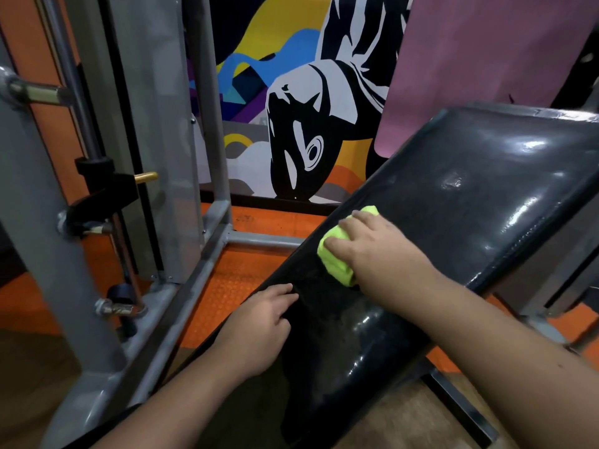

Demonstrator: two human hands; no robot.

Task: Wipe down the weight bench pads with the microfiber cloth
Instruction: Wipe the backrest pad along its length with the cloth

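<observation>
The right hand (372, 244) lies palm-down on a folded yellow-green cloth (337, 254), its fingers curled over the wad and pressing it onto the black bench pad (470, 196). The cloth sits on the near-left part of the long, tilted pad, close to its left edge, and shows beyond the fingertips and beside the thumb. Just below and to the left of that grip, the left hand (259, 325) rests flat on the pad's left edge, fingers straight and close together, holding nothing. Up and to the right of the cloth the pad rises and gleams with wet-looking highlights. Left of both hands stands a grey metal frame (181, 286) on an orange floor (233, 280), and beyond the cloth a painted wall (291, 108) shows a black-and-white figure. A pink mat (486, 59) hangs above the pad's far end.
</observation>
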